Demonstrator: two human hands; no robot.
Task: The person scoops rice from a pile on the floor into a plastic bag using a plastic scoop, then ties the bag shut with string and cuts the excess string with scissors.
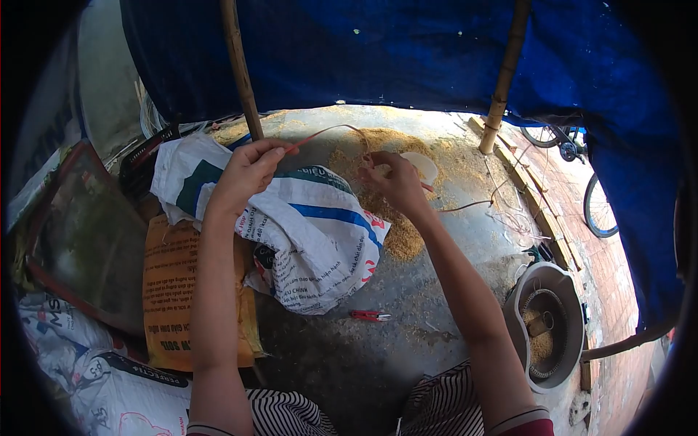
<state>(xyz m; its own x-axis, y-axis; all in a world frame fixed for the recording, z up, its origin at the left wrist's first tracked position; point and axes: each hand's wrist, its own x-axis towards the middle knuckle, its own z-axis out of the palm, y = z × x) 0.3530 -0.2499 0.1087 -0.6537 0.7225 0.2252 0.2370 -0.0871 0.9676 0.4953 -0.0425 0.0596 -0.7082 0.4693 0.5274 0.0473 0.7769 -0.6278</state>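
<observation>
A thin reddish strip (327, 131) arches between my two hands. My left hand (251, 173) pinches one end between thumb and fingers. My right hand (395, 183) has its fingers closed on the other end, where the strip bends down in a small loop. Below my hands lies a crumpled white printed woven sack (320, 251) with blue and green bands; its upper left part is bunched up behind my left wrist. Red-handled snips (369, 315) rest on the concrete floor in front of the sack.
Yellowish husks (403, 236) are heaped behind the sack, with a white bowl (422, 167) among them. A grey tub (520, 320) stands right. An orange sack (171, 291) and framed screen (87, 240) are left. Bamboo poles (505, 80) and a blue tarp (378, 51) stand ahead.
</observation>
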